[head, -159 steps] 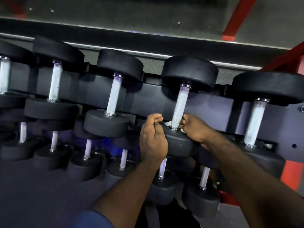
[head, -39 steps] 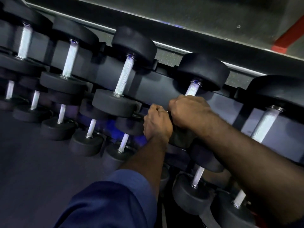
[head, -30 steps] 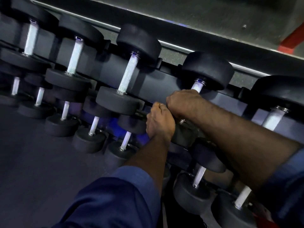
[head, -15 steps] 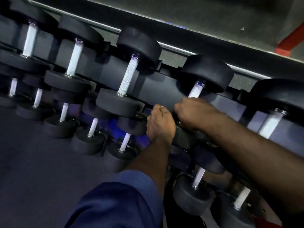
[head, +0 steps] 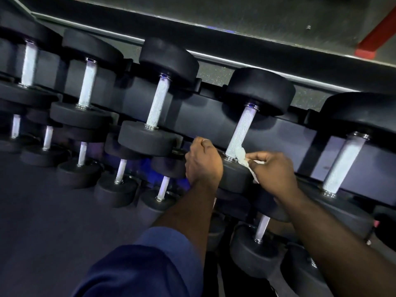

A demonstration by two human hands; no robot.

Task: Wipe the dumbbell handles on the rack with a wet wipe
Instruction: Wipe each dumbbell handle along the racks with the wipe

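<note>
A black dumbbell with a knurled silver handle (head: 241, 130) lies on the top row of the dark rack (head: 214, 118), fourth from the left. My right hand (head: 272, 171) pinches a crumpled white wet wipe (head: 242, 155) against the lower end of that handle, just above the near weight head (head: 234, 175). My left hand (head: 203, 160) is curled into a fist beside the same near head, on its left side. What the fist holds is hidden.
More black dumbbells fill the top row, one to the left (head: 156, 108) and one to the right (head: 342, 161). Smaller dumbbells (head: 120, 170) sit on lower rows. A dark floor (head: 42, 221) lies to the left. A red frame piece (head: 372, 37) shows at the top right.
My right hand has slid down off the handle to its lower end, so the handle shows bare and the white wipe is visible. My left hand has stayed beside the near head.
</note>
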